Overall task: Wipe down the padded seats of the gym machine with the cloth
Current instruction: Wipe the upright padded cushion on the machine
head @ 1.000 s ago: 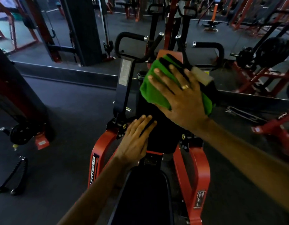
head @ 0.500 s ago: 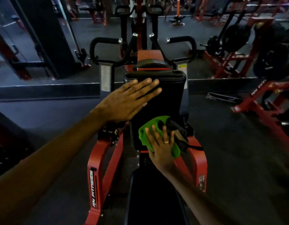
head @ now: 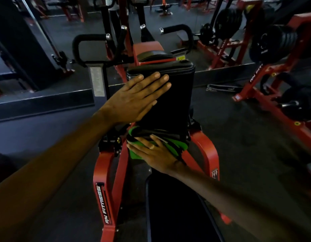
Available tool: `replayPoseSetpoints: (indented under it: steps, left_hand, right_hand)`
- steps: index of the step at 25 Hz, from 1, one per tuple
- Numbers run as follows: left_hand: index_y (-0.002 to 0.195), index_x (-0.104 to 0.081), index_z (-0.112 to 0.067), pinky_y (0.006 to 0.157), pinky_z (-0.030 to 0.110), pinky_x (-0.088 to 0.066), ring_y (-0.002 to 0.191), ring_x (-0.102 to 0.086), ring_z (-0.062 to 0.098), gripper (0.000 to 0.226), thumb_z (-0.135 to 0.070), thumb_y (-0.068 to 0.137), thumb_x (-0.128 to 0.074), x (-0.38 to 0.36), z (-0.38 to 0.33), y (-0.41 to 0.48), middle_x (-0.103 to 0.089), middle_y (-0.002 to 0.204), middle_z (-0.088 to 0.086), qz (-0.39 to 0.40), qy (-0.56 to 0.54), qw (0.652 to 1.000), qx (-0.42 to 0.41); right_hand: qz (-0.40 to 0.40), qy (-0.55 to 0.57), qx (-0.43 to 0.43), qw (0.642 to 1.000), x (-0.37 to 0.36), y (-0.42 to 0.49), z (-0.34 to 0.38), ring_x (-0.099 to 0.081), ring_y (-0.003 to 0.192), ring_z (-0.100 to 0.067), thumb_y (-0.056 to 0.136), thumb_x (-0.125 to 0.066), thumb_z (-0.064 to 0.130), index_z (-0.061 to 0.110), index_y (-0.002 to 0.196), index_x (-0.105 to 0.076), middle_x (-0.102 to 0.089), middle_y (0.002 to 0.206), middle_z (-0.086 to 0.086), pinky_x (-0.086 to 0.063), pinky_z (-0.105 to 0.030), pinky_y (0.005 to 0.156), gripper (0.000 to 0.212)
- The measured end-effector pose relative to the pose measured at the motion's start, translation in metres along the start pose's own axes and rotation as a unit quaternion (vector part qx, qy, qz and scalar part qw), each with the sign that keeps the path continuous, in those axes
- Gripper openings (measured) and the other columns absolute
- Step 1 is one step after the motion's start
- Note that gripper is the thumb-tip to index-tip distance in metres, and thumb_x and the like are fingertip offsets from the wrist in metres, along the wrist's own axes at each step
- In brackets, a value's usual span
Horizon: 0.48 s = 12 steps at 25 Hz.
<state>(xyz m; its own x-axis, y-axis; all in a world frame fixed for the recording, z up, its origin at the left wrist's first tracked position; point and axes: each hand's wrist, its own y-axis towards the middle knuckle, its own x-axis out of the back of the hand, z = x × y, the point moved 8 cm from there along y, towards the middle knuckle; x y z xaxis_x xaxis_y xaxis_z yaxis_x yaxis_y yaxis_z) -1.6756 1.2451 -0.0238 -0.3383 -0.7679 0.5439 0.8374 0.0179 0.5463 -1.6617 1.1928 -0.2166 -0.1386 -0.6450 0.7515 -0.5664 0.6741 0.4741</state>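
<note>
Soft, light and apt to bunch, the cloth (head: 175,145) sits at the foot of the upright pad (head: 170,109), pressed flat under the right hand (head: 156,155) with straight, spread fingers, while the left hand (head: 133,99) rests above, fingers straight and together.

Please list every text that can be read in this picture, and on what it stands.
"RN FITNESS": left leg of the red frame.
"RN FIT", cut off: red neighbouring machine.
Too blurred to read: grey placard, yellow sticker, small right-leg sticker.
</note>
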Motion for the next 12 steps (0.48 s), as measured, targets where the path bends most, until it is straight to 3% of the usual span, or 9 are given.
replayPoseSetpoints:
  steps: [3, 6, 9, 12]
  left_hand:
    - [0.161, -0.026, -0.015, 0.124, 0.037, -0.005, 0.154, -0.016, 0.021, 0.053, -0.028, 0.110, -0.031, -0.002, -0.001, -0.001, -0.020, 0.166, 0.005, 0.001, 0.008, 1.000, -0.007]
    - [0.162, -0.023, -0.017, 0.125, 0.037, 0.000, 0.156, -0.001, 0.018, 0.054, -0.029, 0.109, -0.031, -0.006, -0.001, -0.002, -0.015, 0.167, 0.003, -0.004, 0.012, 1.000, 0.002]
    - [0.161, -0.027, -0.018, 0.125, 0.037, -0.002, 0.157, 0.004, 0.017, 0.055, -0.029, 0.107, -0.036, -0.008, 0.000, -0.002, -0.018, 0.166, 0.003, -0.015, -0.005, 1.000, 0.014]
    - [0.159, -0.031, -0.017, 0.126, 0.037, -0.003, 0.157, 0.003, 0.017, 0.056, -0.029, 0.105, -0.041, -0.009, 0.000, -0.002, -0.022, 0.165, 0.003, -0.026, -0.021, 0.999, 0.015]
  right_hand:
    - [-0.002, -0.029, 0.018, 0.999, 0.011, 0.046, 0.012, -0.040, 0.147, -0.017, 0.097, -0.032, 0.015, 0.022, 0.143, -0.058, -0.052, 0.153, 0.004, -0.008, -0.045, 0.126, 0.053]
    - [-0.046, -0.013, 0.026, 0.999, 0.010, 0.023, -0.002, -0.043, 0.145, -0.014, 0.095, -0.037, 0.017, 0.025, 0.144, -0.057, -0.055, 0.149, 0.007, -0.005, -0.045, 0.126, 0.053]
    - [-0.048, 0.008, -0.053, 0.997, 0.000, -0.033, -0.027, -0.035, 0.143, -0.016, 0.093, -0.055, 0.022, 0.034, 0.155, -0.037, -0.047, 0.150, 0.016, -0.010, -0.048, 0.124, 0.066]
    - [-0.072, 0.041, -0.168, 0.982, -0.009, -0.065, -0.040, -0.026, 0.147, -0.024, 0.090, -0.060, 0.028, 0.035, 0.157, -0.030, -0.038, 0.151, 0.012, -0.008, -0.052, 0.125, 0.074]
